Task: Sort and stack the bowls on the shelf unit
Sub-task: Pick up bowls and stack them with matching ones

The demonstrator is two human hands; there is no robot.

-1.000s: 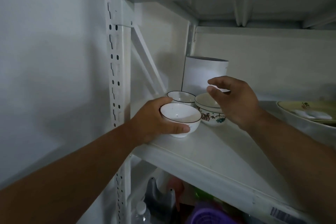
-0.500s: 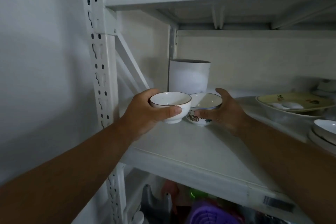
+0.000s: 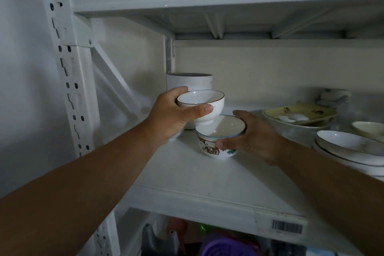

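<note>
My left hand (image 3: pixel 172 118) grips a small white bowl with a dark rim (image 3: pixel 202 103), lifted off the white shelf (image 3: pixel 199 176). Its foot hangs just over the left rim of a floral-patterned bowl (image 3: pixel 220 141). My right hand (image 3: pixel 252 138) holds that floral bowl from the right side, thumb on its front wall; the bowl stands on the shelf. Another small white bowl (image 3: pixel 192 124) shows partly behind my left hand, mostly hidden.
A white cylindrical container (image 3: pixel 190 82) stands at the back left corner. To the right are a yellowish dish on a wide bowl (image 3: pixel 299 115) and a stack of white dark-rimmed bowls (image 3: pixel 349 149). The shelf post (image 3: pixel 68 77) rises at left. Purple and grey items lie below.
My left hand has raised the white bowl and carried it right, over the floral bowl. My right hand has closed on the floral bowl and drawn it slightly forward.
</note>
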